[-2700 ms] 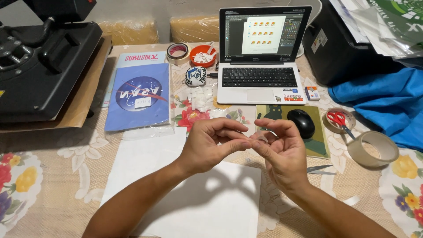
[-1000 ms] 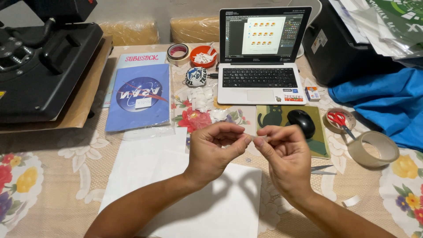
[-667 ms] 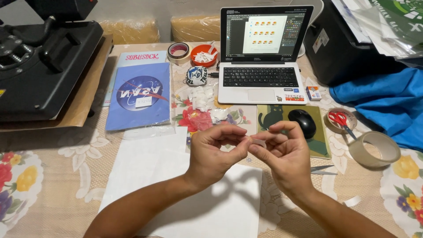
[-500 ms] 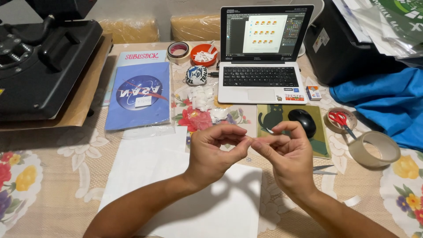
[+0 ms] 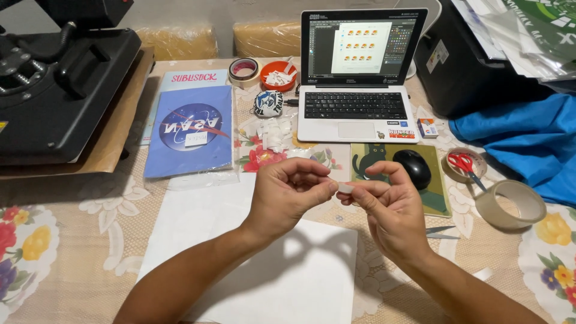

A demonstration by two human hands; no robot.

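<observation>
My left hand [image 5: 288, 195] and my right hand [image 5: 387, 210] meet above the table, fingertips together. Between them they pinch a small pale strip, a piece of tape [image 5: 345, 188]. Under my forearms lies a large white sheet of paper [image 5: 264, 264]. A wide roll of clear tape [image 5: 510, 204] lies to the right of my right hand. Small white scraps [image 5: 273, 133] are scattered just beyond my hands.
An open laptop [image 5: 357, 78], a black mouse [image 5: 411, 168] on a cat mouse pad, red scissors [image 5: 465, 165], a blue printed sheet [image 5: 191, 129], an orange dish [image 5: 279, 73], a black heat press [image 5: 57, 84] at left, a black printer [image 5: 474, 66], blue cloth [image 5: 528, 141].
My hands have stayed joined over the paper, drifting slightly right; the fingers shifted as they work the small strip between them.
</observation>
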